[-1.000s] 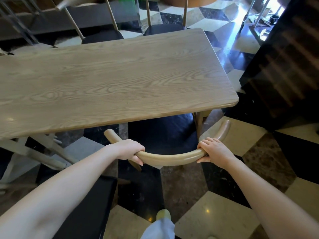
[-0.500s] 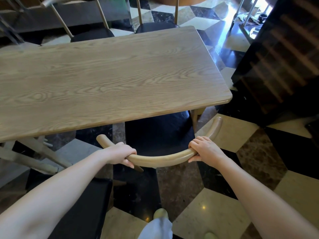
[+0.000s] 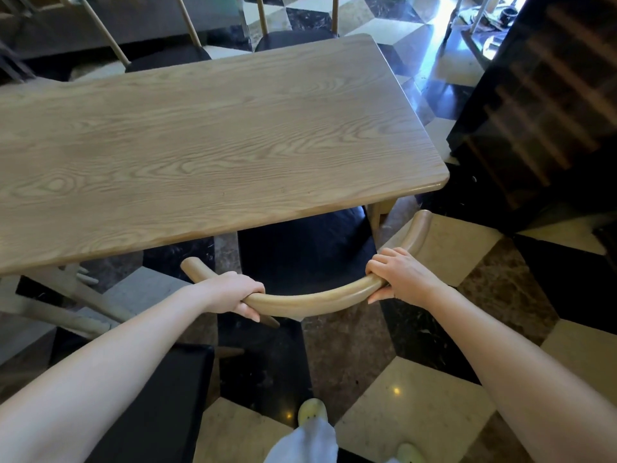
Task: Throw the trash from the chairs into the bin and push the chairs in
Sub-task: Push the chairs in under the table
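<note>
A wooden chair with a curved backrest (image 3: 310, 299) and a black seat (image 3: 303, 248) stands at the near right end of the wooden table (image 3: 207, 142). The front of its seat is under the tabletop. My left hand (image 3: 233, 294) grips the left part of the backrest. My right hand (image 3: 399, 274) grips the right part. No trash shows on this seat, and no bin is in view.
A second black seat (image 3: 150, 402) is at the lower left beside me. Two more chairs (image 3: 167, 60) stand at the table's far side. A dark cabinet (image 3: 541, 105) rises on the right. My feet (image 3: 312, 412) are on the chequered floor.
The chair has slid a little further under the table with both hands still on its backrest. I have stepped forward slightly.
</note>
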The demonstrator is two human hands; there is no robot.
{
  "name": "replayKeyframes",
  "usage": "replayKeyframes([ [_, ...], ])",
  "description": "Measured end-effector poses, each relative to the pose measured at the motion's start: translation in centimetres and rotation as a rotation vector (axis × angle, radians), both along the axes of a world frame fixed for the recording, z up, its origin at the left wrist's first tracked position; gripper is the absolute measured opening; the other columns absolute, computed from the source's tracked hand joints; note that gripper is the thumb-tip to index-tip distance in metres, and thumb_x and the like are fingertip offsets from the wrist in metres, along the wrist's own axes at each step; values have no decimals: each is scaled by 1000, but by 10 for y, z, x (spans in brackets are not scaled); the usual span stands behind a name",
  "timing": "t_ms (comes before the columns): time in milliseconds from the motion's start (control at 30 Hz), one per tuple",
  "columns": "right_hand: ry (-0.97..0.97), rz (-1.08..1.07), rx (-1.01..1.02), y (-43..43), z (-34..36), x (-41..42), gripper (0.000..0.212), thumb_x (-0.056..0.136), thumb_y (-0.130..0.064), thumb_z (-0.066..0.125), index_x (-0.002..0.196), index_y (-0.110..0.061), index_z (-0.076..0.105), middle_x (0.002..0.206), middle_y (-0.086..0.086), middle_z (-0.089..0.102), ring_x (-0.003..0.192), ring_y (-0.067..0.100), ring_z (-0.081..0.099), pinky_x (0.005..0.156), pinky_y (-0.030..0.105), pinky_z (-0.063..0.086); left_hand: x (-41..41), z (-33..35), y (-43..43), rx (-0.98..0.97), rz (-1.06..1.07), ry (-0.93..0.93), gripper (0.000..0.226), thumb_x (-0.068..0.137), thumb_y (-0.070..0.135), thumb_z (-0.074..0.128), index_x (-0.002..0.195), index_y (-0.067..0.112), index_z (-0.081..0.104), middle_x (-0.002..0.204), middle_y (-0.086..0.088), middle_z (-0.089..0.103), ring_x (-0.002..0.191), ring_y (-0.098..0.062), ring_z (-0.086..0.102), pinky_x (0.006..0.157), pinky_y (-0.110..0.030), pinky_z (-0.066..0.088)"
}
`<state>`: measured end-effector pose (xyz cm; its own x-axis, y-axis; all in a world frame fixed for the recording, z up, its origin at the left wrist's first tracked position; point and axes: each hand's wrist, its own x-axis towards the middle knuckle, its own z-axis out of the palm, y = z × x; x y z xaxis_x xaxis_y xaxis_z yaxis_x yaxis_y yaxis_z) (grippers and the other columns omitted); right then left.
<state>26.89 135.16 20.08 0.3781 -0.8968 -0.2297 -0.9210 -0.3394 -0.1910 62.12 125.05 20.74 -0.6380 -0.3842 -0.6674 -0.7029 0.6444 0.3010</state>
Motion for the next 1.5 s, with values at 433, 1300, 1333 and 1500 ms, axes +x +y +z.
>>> replayKeyframes([
  [433, 13, -128, -101, 20, 4, 6, 53, 80, -53, 64, 119, -18, 54, 121, 4, 58, 118, 24, 47, 108, 42, 31, 4, 3, 44, -341, 273, 274, 40, 75, 45, 73, 106, 22, 65, 101, 7, 63, 99, -16, 56, 91, -33, 41],
  [1300, 102, 82, 1044, 321, -64, 263, 92, 84, -72, 41, 153, -23, 3, 162, 2, 4, 147, 27, 11, 117, 45, 15, 153, -7, 498, 345, 841, -160, 49, 96, 40, 45, 140, 20, 43, 144, -3, 47, 130, -21, 44, 106, -36, 37],
  [1333, 123, 107, 1088, 326, -58, 278, 92, 84, -73, 40, 153, -24, 5, 162, 1, 5, 147, 26, 13, 116, 43, 15, 169, -4, 511, 346, 853, -173, 49, 96, 41, 46, 140, 20, 43, 143, -3, 47, 130, -21, 45, 106, -38, 38],
  [1500, 294, 237, 1136, 347, -36, 354, 83, 86, -70, 40, 149, -19, 27, 158, 3, 23, 143, 28, 25, 111, 39, 25, 251, 8, 554, 300, 948, -226, 47, 95, 40, 47, 138, 20, 46, 142, -3, 49, 130, -20, 45, 106, -37, 38],
])
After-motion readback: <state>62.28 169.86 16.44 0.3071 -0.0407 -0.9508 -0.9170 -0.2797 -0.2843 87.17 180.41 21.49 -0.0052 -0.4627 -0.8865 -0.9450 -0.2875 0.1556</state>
